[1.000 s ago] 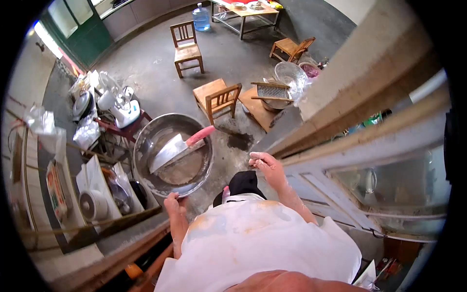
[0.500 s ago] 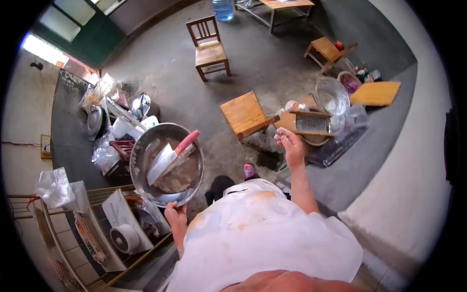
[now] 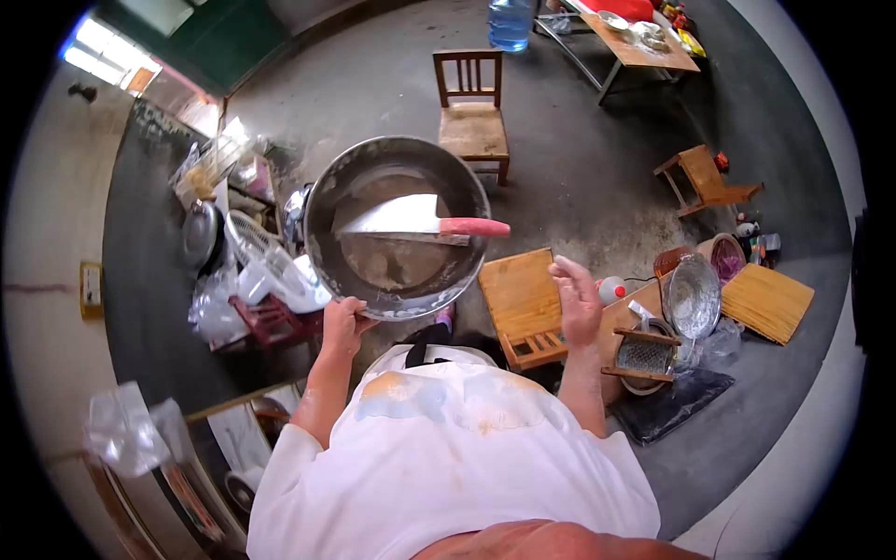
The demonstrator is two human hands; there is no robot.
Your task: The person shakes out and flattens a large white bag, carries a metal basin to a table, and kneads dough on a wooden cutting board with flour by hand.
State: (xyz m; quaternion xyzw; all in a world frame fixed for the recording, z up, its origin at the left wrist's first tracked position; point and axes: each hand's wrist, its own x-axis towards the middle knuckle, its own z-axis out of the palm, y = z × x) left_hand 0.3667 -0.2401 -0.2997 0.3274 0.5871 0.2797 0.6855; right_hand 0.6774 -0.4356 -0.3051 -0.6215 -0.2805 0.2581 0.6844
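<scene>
My left hand [image 3: 345,322] grips the near rim of a large round metal basin [image 3: 322,257], its fingers partly hidden under the rim. Inside the basin lies a cleaver [image 3: 401,217] with a broad blade and a pink handle [image 3: 474,227] that reaches over the right rim. What looks like a second blade shows beneath it. My right hand [image 3: 576,297] is raised, empty, with floury fingers apart, beside a low wooden chair [image 3: 523,294]. To its right, a grater in a wooden frame [image 3: 644,355] rests across a round container.
A wooden chair [image 3: 473,126] stands beyond the basin, and another [image 3: 709,177] to the right. A table [image 3: 644,51] with bowls is at the back. A white fan [image 3: 257,243] and bags crowd the left. A metal bowl [image 3: 693,297] and yellow board [image 3: 767,303] lie right.
The view has swung round to the right and farther into the room. The basin, held in my left hand, has risen and moved to the right, and the cleaver's handle now points right.
</scene>
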